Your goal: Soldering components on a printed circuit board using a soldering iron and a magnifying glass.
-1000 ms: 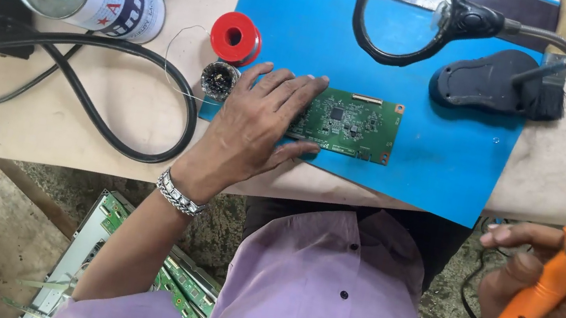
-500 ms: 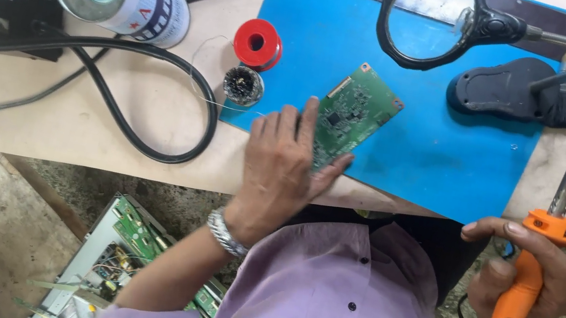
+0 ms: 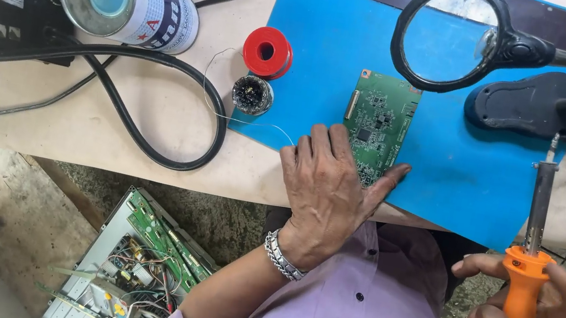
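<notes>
Left hand lies flat, fingers spread, pinning the near end of a green circuit board on the blue mat; right hand grips an orange soldering iron, tip up; the board's long axis runs away from the person; solder spool and magnifier flank it.

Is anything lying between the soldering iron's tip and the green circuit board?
Nothing visible. Only bare blue mat separates the soldering iron in the right hand from the circuit board under the left hand.
</notes>
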